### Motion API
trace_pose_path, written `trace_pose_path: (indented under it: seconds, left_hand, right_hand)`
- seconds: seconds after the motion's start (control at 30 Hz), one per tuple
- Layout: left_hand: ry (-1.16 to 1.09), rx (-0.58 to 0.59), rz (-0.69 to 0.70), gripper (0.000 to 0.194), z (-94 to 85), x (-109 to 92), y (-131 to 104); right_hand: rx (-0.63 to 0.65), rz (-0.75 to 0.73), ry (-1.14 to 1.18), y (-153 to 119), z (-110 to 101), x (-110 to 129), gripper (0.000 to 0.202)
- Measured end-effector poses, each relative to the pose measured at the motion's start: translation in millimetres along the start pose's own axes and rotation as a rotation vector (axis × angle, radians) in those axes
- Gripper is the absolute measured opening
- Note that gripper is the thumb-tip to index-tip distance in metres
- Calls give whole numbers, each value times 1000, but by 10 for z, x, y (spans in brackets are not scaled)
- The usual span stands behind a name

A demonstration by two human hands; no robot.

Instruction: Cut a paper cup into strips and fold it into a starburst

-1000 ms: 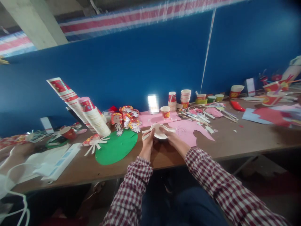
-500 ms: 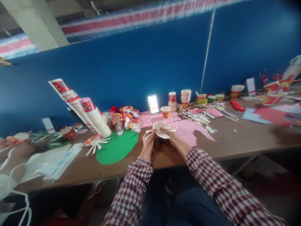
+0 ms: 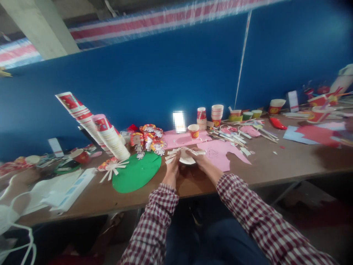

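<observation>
Nearest are the checked sleeves (image 3: 162, 209), which lead up to two bare hands joined at one thing. The left hand (image 3: 173, 163) and the right hand (image 3: 203, 161) both have their fingers closed round a white piece (image 3: 187, 159), pinching it from either side; the undersides of the fingers are hidden, so how they bear below cannot be told. The piece sits between the hands, just above the table edge (image 3: 193, 189). Half a second ago its round face was turned up more fully, with a notched rim in view; now it is tilted and partly covered, and more of its pale strips (image 3: 169, 158) fan out past the left hand. It seems to be being turned in the grip, so the work on its strips looks unfinished, and neither hand has let go. Just beyond, the green sheet (image 3: 136, 176) lies to the left, with a strip flower (image 3: 114, 167) at its edge, and the pink paper (image 3: 219, 162) to the right. Farther back stand the paper figures (image 3: 149, 139), the lone cup (image 3: 193, 132) and the leaning stacks (image 3: 110, 138), all unmoved, before the blue panel (image 3: 154, 77).
</observation>
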State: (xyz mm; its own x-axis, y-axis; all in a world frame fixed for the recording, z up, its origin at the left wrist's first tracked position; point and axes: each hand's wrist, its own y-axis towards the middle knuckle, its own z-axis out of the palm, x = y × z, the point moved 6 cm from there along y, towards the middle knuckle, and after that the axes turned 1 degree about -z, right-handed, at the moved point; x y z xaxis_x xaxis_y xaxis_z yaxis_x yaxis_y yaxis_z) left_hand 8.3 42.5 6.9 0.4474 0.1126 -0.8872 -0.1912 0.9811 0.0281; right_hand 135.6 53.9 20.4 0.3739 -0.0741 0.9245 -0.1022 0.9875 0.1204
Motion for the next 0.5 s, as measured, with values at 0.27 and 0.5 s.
trace_pose_path:
  seconds: [0.27,0.5]
  left_hand:
    - [-29,-56,59,38,-98,42,59]
    - [-48,-56,30,39,-42,-5,-9]
  right_hand:
    - [9,-28,-73,59,-25,-49,25]
    - [23,-18,-97,60,-51,-92,24]
